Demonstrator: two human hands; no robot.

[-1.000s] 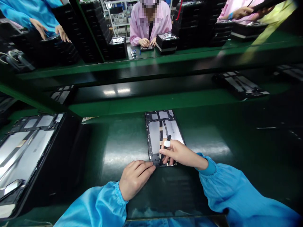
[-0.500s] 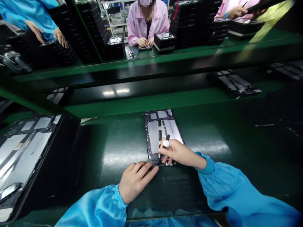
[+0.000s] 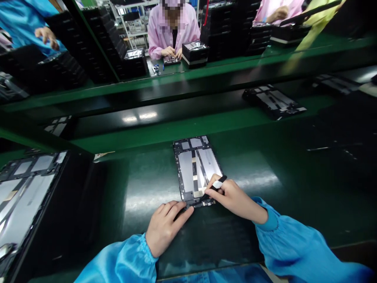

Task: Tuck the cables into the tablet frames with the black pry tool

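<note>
An opened tablet lies on the green table, its silver plates, dark flat cables and black frame facing up. My left hand rests at its lower left corner. Those fingers are stretched out, with the thumb and fingertips at the bottom edge. Between the fingers of my right hand is a slim black tool with a white band, held like a pen. Its dark tip slants down and left onto the tablet's lower part. I cannot make out the exact kind of tool or what its tip touches.
A tall black stack with an opened tablet on top stands at left. Beyond a green ledge, another opened tablet sits at back right. Across the bench, a person in pink works among black stacks.
My right hand has tilted the black tool over to the right, uncovering more of the tablet's lower part. My left hand stays at the corner. The view has shifted slightly.
</note>
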